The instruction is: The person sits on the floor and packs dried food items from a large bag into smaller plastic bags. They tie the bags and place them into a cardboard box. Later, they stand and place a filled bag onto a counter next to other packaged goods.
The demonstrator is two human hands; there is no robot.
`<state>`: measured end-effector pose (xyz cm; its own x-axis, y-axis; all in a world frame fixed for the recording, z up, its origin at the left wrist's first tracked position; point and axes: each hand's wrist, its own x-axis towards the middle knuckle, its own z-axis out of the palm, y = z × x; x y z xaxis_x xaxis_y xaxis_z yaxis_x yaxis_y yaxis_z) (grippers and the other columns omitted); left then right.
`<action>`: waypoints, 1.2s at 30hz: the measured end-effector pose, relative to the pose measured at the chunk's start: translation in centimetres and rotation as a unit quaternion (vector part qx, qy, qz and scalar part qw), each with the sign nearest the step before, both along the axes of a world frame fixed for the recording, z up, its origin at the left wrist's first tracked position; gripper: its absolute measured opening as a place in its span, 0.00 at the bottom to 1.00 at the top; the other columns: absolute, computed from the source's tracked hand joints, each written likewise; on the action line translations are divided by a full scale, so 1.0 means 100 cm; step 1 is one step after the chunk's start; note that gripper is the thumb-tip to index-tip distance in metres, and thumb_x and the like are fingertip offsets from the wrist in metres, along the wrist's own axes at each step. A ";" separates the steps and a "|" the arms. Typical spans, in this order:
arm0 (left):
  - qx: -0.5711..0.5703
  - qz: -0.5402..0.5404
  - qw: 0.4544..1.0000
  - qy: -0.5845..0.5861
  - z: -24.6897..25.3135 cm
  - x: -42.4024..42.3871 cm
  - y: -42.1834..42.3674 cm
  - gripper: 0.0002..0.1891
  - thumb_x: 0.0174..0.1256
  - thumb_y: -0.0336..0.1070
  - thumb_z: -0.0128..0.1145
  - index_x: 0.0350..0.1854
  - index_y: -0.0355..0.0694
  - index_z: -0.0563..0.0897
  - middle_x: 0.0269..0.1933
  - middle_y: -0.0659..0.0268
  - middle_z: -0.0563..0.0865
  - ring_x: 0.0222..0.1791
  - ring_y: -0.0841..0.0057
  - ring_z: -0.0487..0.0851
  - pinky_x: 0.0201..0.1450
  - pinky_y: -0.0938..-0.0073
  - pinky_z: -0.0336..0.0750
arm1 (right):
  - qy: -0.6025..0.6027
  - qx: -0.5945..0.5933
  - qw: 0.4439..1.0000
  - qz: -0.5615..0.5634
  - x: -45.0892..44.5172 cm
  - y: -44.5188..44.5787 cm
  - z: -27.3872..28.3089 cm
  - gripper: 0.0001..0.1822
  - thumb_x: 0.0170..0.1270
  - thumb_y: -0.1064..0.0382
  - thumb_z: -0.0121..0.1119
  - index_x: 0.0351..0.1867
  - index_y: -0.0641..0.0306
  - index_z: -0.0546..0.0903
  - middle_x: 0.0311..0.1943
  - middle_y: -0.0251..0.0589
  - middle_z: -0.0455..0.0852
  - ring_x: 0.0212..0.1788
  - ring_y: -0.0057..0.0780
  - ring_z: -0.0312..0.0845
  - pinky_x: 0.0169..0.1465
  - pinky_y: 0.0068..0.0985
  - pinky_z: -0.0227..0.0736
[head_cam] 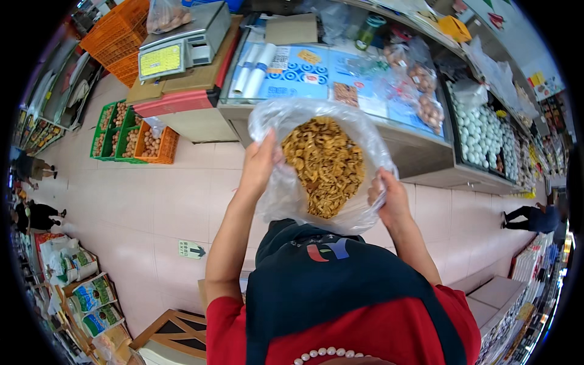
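A clear plastic bag (315, 107) hangs wide-mouthed in front of my apron. Inside it lies a heap of yellow-brown dried food pieces (326, 169), thin and curled; their exact kind I cannot tell. My left hand (261, 162) grips the bag's rim on the left, thumb uppermost. On the opposite side, my right hand (390, 194) has its fingers closed around the gathered rim. Both forearms reach forward, and the bag's far edge overlaps the front of the glass-topped counter (283, 101) in view.
A weighing scale (182, 43) stands on a cardboard-topped stand at the left. Bagged brown eggs (429, 112) lie on the counter, beside a bin of pale eggs (479, 132). Floor crates of eggs (157, 146) sit left. People (534, 219) stand farther off on both sides.
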<state>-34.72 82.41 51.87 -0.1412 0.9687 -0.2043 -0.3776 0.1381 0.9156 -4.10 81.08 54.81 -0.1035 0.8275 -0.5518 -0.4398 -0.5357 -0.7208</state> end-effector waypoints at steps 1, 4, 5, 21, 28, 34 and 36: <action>0.014 0.012 1.000 -0.015 0.011 -0.006 0.025 0.15 0.78 0.51 0.53 0.38 0.44 0.75 0.29 0.75 0.69 0.28 0.84 0.67 0.28 0.76 0.72 | 0.004 0.019 1.000 -0.002 -0.013 0.025 0.008 0.12 0.75 0.52 0.55 0.32 0.50 0.73 0.16 0.24 0.66 0.16 0.19 0.59 0.20 0.22 0.53; 0.018 0.006 0.999 -0.050 0.042 -0.017 0.088 0.16 0.79 0.51 0.53 0.36 0.44 0.75 0.29 0.75 0.69 0.28 0.84 0.67 0.29 0.77 0.70 | 0.033 0.069 0.996 -0.037 -0.035 0.098 0.019 0.12 0.77 0.54 0.53 0.33 0.52 0.73 0.17 0.23 0.64 0.16 0.18 0.58 0.20 0.21 0.54; 0.037 0.001 0.999 -0.037 0.035 -0.024 0.115 0.17 0.79 0.51 0.52 0.35 0.44 0.75 0.28 0.75 0.69 0.28 0.84 0.67 0.29 0.77 0.70 | 0.040 0.087 0.994 -0.042 -0.046 0.123 0.029 0.12 0.77 0.54 0.52 0.33 0.52 0.73 0.17 0.23 0.64 0.16 0.18 0.57 0.20 0.21 0.54; 0.001 0.013 0.983 0.183 -0.006 -0.089 0.426 0.27 0.73 0.60 0.55 0.41 0.33 0.79 0.31 0.61 0.84 0.33 0.71 0.81 0.41 0.66 0.77 | 0.019 0.155 0.988 -0.016 -0.077 0.448 -0.043 0.14 0.77 0.55 0.55 0.30 0.53 0.71 0.18 0.25 0.63 0.19 0.20 0.59 0.21 0.23 0.56; 0.000 0.082 0.916 0.393 -0.052 -0.161 0.419 0.27 0.64 0.52 0.66 0.56 0.37 0.75 0.45 0.57 0.85 0.43 0.67 0.84 0.49 0.64 0.79 | -0.394 0.260 0.881 -0.015 -0.059 0.526 -0.156 0.26 0.66 0.56 0.70 0.58 0.69 0.75 0.40 0.42 0.84 0.42 0.30 0.81 0.48 0.28 0.76; -0.027 0.219 0.883 0.414 -0.056 -0.297 0.341 0.23 0.66 0.46 0.66 0.57 0.37 0.76 0.46 0.59 0.85 0.46 0.70 0.84 0.50 0.68 0.79 | -0.627 0.410 0.662 -0.030 -0.154 0.491 -0.076 0.29 0.70 0.53 0.65 0.65 0.69 0.76 0.63 0.52 0.78 0.61 0.42 0.74 0.65 0.37 0.68; -0.050 0.244 0.865 0.436 -0.063 -0.348 0.321 0.21 0.68 0.45 0.64 0.55 0.37 0.78 0.47 0.59 0.86 0.46 0.70 0.84 0.50 0.69 0.79 | -0.591 0.423 0.687 -0.016 -0.194 0.486 -0.066 0.24 0.71 0.57 0.63 0.64 0.67 0.77 0.61 0.48 0.80 0.58 0.39 0.76 0.62 0.35 0.70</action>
<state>-69.55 114.48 45.58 -0.6714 0.7335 0.1060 0.4139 0.2525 0.8746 -23.49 129.64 48.18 0.0289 0.8958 0.4435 0.7179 0.2901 -0.6328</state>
